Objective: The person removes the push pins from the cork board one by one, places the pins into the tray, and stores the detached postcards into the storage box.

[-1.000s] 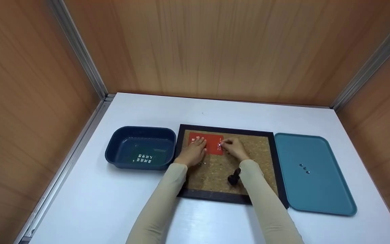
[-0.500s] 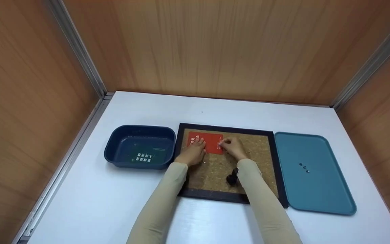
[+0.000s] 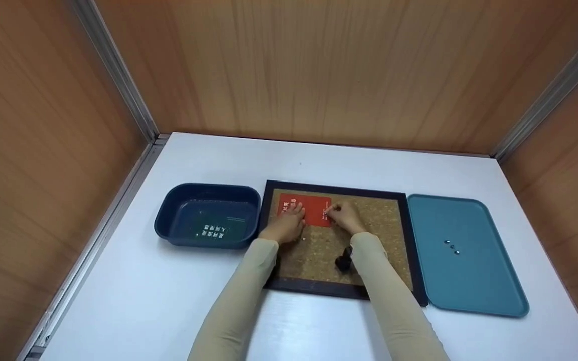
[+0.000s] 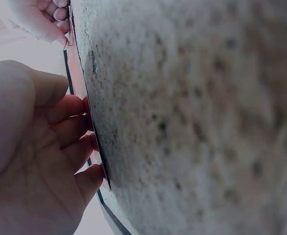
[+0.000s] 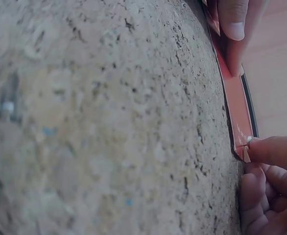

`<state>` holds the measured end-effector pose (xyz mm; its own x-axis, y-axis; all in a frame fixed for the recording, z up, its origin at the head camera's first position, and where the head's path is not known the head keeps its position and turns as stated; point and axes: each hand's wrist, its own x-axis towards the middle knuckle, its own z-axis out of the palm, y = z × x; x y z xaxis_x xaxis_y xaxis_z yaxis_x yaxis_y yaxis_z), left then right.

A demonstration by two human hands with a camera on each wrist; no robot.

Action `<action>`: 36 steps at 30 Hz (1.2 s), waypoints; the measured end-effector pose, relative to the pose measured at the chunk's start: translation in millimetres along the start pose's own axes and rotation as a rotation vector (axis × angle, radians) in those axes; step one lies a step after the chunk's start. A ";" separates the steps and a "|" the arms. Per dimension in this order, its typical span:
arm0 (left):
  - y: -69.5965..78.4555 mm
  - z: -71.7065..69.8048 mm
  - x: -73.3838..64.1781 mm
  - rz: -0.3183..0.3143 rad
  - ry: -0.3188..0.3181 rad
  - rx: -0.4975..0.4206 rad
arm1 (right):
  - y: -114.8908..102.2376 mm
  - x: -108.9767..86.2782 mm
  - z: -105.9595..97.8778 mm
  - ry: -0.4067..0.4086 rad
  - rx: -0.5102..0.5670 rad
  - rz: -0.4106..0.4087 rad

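Note:
A red card (image 3: 316, 208) with white lettering lies on the upper left of a black-framed cork board (image 3: 314, 258). My left hand (image 3: 285, 225) rests on the card's left half, its spread fingertips pressing it to the cork; in the left wrist view these fingers (image 4: 75, 129) touch the card's face. At the card's right edge, my right hand (image 3: 346, 218) pinches a small thumbtack (image 5: 249, 141) between thumb and forefinger. In the right wrist view the tack's thin point meets the card near its corner, mostly covered by the fingertips. Whether it pierces the cork I cannot tell.
Left of the board stands a dark blue basin (image 3: 168, 215) with a dark green card (image 3: 219, 228) inside. A teal tray (image 3: 474, 281) on the right bears several small silver tacks (image 3: 452, 246). A black object (image 3: 343, 261) sits by my right wrist. Wood panels enclose the table.
The head view has shifted very slightly. Both hands stay nearly in place, the left on the card and the right pinching the thumbtack at its right edge.

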<state>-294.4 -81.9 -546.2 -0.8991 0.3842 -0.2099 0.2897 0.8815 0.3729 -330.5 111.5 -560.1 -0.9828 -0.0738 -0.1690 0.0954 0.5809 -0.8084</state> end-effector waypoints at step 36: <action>-1.3 -0.7 3.6 -0.001 -0.021 -0.015 | 4.3 -0.9 -2.7 -0.105 0.017 0.016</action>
<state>-298.2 -81.9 -546.9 -0.8921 0.3892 -0.2296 0.2837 0.8779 0.3858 -329.7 116.2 -561.8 -0.9592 -0.1500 -0.2396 0.1143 0.5693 -0.8142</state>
